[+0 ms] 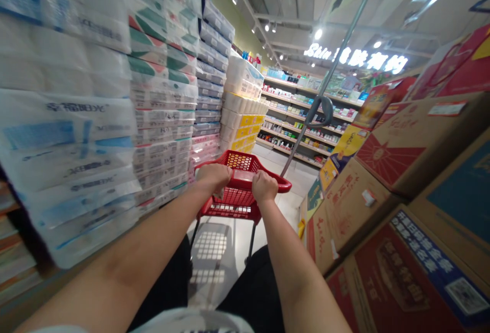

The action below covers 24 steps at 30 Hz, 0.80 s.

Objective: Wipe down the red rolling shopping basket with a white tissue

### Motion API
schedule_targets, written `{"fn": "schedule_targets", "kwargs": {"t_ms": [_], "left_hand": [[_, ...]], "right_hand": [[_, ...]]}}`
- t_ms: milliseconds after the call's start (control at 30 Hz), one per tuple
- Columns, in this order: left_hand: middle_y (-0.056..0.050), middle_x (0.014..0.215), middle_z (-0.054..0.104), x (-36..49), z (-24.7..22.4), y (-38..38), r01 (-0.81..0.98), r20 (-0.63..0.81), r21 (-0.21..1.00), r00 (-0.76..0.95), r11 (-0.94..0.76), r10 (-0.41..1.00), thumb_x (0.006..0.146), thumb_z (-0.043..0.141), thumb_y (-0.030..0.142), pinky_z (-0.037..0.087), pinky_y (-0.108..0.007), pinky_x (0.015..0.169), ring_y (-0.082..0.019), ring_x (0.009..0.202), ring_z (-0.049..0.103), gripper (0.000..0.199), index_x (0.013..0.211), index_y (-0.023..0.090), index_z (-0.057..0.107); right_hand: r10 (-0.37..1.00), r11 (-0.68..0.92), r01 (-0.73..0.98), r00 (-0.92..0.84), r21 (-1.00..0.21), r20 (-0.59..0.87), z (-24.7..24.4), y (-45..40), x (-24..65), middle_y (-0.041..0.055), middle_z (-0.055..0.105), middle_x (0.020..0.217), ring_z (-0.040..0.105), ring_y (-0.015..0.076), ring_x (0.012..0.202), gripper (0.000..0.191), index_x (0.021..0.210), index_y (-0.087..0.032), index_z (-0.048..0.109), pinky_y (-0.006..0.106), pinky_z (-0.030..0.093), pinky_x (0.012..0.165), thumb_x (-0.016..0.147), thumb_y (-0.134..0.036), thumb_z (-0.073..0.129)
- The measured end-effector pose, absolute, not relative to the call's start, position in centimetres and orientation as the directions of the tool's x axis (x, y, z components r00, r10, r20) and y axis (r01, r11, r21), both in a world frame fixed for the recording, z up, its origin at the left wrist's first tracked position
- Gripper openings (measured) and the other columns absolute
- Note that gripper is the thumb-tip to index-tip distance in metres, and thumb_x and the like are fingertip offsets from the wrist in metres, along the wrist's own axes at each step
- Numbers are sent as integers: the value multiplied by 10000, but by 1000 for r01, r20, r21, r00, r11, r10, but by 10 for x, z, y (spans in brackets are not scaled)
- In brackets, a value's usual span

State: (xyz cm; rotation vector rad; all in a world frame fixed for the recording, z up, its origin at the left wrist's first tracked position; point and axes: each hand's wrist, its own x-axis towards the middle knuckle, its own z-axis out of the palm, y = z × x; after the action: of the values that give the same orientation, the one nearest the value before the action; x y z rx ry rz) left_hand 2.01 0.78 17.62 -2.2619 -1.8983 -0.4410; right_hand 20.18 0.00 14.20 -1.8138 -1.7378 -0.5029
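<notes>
A red plastic shopping cart (pixel 239 198) stands right in front of me, its basket wall full of small holes. My left hand (pixel 215 176) is closed around the left part of the cart's handle. On the right part of the same handle, my right hand (pixel 264 186) is wrapped with its knuckles up. Between both hands shows the bare red handle (pixel 242 175). The inside of the basket is mostly hidden by the handle and my hands.
Stacked packs of toilet paper (pixel 69 134) line the left side closely. Cardboard boxes (pixel 352 205) are piled along the right. A grey metal pole (pixel 331 75) slants up ahead on the right. Shelves (pixel 302 113) with many small goods stand beyond a pale floor (pixel 281 162).
</notes>
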Motion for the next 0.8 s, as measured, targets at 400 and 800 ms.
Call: {"fn": "schedule_targets", "kwargs": {"t_ms": [400,800], "left_hand": [[-144,956,740,20,172,11,983,334,12,169,-183,927,906,206,421,437,-372,755,-275,876,671,586,924,159,730],[-139,963,740,23,175,5,983,323,16,167,-181,932,908,198,443,444,-355,791,-263,902,671,607,930,160,735]], "right_hand": [[789,28,986,79,-165,609,140,1,203,59,710,987,645,197,870,323,1028,-187,652,299,377,813,969,-296,353],[804,15,984,94,-179,586,141,-3,203,86,707,1025,637,205,910,351,1067,-164,660,301,380,858,975,-290,345]]}}
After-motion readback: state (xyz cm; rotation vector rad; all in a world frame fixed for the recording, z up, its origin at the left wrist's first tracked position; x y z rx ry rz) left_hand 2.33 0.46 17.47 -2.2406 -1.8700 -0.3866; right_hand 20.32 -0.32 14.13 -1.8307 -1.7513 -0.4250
